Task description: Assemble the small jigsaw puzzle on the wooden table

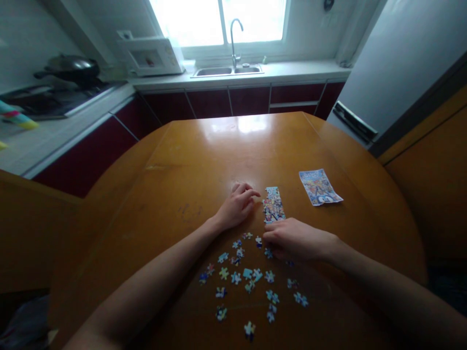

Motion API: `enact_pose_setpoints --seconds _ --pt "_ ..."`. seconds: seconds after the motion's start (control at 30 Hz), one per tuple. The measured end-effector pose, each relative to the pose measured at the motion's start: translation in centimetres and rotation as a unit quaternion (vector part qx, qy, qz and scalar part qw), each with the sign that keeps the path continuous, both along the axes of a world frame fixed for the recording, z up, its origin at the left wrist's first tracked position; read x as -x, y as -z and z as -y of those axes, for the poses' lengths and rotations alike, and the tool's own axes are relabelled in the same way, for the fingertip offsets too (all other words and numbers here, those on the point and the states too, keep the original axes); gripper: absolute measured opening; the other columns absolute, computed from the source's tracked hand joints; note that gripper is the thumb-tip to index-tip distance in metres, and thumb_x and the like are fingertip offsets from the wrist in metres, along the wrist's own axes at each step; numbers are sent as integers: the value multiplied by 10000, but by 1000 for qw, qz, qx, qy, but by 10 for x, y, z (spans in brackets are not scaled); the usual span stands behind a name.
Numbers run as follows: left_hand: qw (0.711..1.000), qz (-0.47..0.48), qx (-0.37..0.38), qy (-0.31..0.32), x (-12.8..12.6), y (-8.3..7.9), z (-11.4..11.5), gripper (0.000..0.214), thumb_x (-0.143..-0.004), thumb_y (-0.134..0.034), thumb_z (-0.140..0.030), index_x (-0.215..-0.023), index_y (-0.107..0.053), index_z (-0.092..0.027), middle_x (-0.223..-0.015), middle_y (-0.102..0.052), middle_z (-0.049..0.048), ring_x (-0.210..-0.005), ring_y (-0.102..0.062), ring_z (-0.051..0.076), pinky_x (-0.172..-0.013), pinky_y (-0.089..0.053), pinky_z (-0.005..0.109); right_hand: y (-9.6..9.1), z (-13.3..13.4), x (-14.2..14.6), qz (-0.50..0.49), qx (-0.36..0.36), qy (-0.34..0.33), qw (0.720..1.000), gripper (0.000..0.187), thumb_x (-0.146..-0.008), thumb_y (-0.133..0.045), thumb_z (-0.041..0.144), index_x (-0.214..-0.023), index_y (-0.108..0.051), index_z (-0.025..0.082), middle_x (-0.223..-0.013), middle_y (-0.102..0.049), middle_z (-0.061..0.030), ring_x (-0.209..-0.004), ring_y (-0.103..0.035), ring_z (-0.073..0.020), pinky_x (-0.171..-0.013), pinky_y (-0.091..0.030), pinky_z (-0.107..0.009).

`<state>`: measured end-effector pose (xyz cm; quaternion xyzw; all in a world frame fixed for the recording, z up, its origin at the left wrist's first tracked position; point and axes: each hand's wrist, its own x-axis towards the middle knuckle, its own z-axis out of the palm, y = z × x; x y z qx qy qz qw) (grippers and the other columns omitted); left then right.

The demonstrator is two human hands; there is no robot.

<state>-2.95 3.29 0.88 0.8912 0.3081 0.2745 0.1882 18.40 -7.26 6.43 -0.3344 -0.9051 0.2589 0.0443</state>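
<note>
A partly joined jigsaw puzzle (273, 204) lies on the wooden table, a narrow upright strip with a colourful crowded picture. My left hand (239, 204) rests on the table just left of it, fingers apart, the index finger reaching toward its left edge. At the strip's lower end is my right hand (288, 238), its fingers curled down and closed; whatever they grip is hidden. A blue puzzle piece (268, 253) shows just below those fingers. Several loose puzzle pieces (235, 278) are scattered between my forearms, in blue, yellow, red and white.
A creased picture sheet (319, 187) lies right of the puzzle on the table (204, 155). Beyond the table runs a counter with a sink (229, 71) and a microwave (153, 56). A wok (73, 68) stands on the stove at left; a fridge (394, 63) is at right.
</note>
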Motion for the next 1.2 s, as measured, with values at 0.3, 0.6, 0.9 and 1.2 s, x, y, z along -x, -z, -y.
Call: enact_pose_setpoints --seconds 0.3,0.6,0.9,1.2 --pt "1000 -11 2 -3 -1 -1 0 231 -943 -519 -136 -1099 -661 -230 -1072 -578 62 -1056 -483 228 -973 -461 422 3 -10 -1 -25 8 8 1000 45 -797 -638 149 -800 -642 193 -836 -655 -26 -744 -566 -147 -687 -423 -280" --pt "1000 -22 -4 2 -2 -2 0 238 -942 -524 -146 -1120 -658 -229 -1079 -579 69 -1064 -482 239 -977 -462 434 39 -62 -22 -137 -88 244 956 49 -836 -663 191 -877 -690 188 -830 -634 -25 -787 -573 -156 -736 -437 -288" --pt "998 -43 -8 37 -1 -6 2 288 -953 -549 -190 -1208 -652 -278 -1120 -564 71 -1082 -470 239 -981 -479 431 44 -66 -13 -154 -105 323 928 44 -846 -672 198 -876 -701 186 -800 -615 -25 -770 -556 -168 -724 -424 -297" --pt "994 -90 -36 46 0 -5 4 369 -940 -575 -180 -1259 -657 -345 -1169 -537 71 -1101 -448 257 -1028 -462 477 53 -62 -19 -191 -132 348 909 217 -863 -561 85 -888 -747 194 -909 -618 -65 -891 -586 -199 -828 -471 -342"
